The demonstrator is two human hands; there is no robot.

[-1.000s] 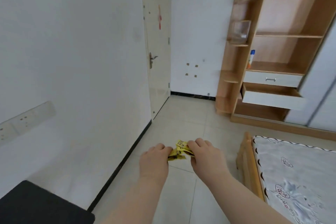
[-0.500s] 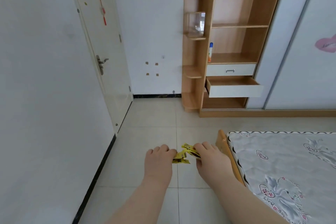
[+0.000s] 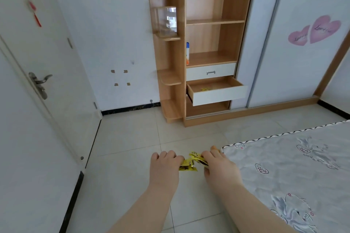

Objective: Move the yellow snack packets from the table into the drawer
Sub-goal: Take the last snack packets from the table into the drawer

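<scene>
Bedroom, left hand (image 3: 164, 166), right hand (image 3: 220, 167) gripping yellow snack packets (image 3: 189, 162), drawer (image 3: 219, 96) perhaps stocked

Both bare arms reach out in front of the body. The left forearm (image 3: 144, 208) and the right forearm (image 3: 250, 206) draw closer together toward the wrists. The left grip (image 3: 164, 166) shows its back, knuckles up, with its fingers curled down and inward round one end of the packets (image 3: 189, 163). The right grip (image 3: 220, 168) sits just beside it, also back-up, its fingers bent and pinching the other end of the same packets. The two grips are level with each other, near but not touching, and the packets bridge the gap between them. Both wrists lie straight, in line with the forearms. The left thumb is hidden beneath the hand.
</scene>
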